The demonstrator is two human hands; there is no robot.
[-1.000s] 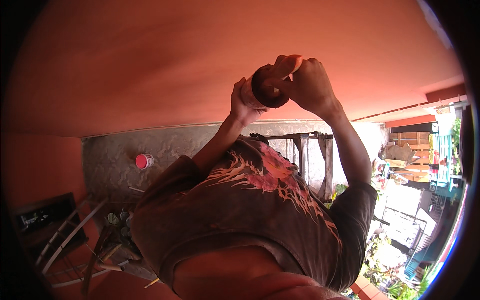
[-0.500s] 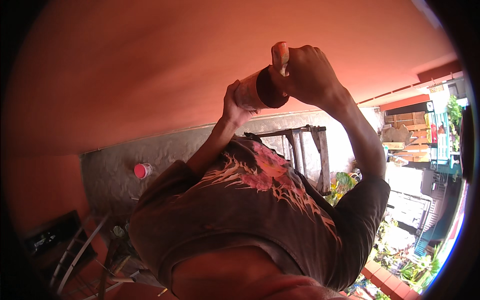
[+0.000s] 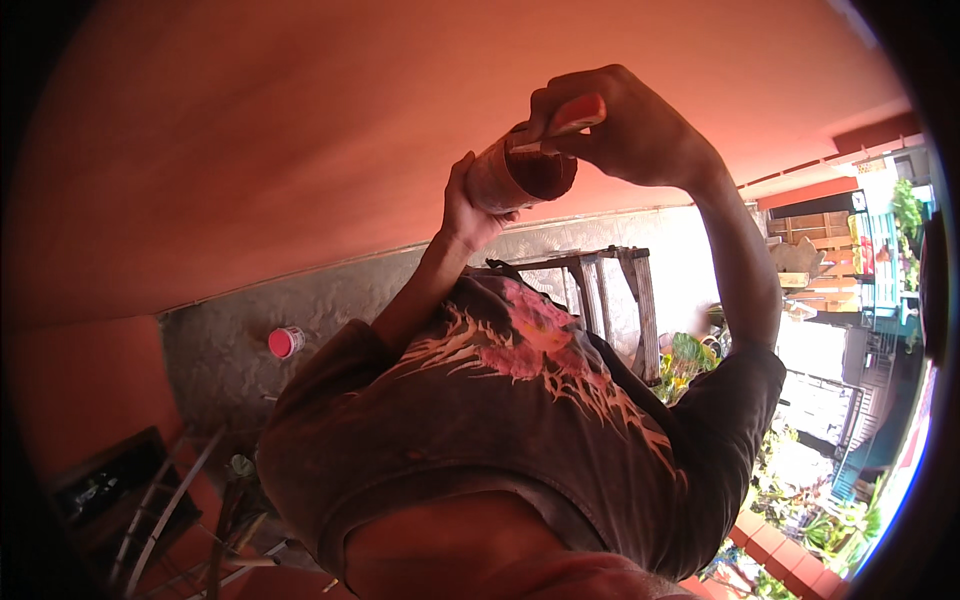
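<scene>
My left hand (image 3: pixel 470 213) is wrapped round a paint-smeared cylindrical container (image 3: pixel 492 183), tilted with its dark open mouth facing right. My right hand (image 3: pixel 640 130) grips a brush (image 3: pixel 578 112) with a red, paint-marked handle; its lower end is at the container's rim, partly hidden by my fingers. Both hands are raised in front of a broad salmon-red wall (image 3: pixel 280 140), above my dark printed shirt.
A small white bucket with pink top (image 3: pixel 285 342) stands on grey concrete (image 3: pixel 220 370). A weathered wooden frame (image 3: pixel 640 310) is below my arms. Metal rails (image 3: pixel 180 490) are at lower left. Plants (image 3: pixel 690 360), wooden pallets (image 3: pixel 830 240) and railings are at right.
Both hands and the container have risen slightly in view. My right hand has turned, moving the brush handle from upright half a second ago to slanting rightward. The background has shifted.
</scene>
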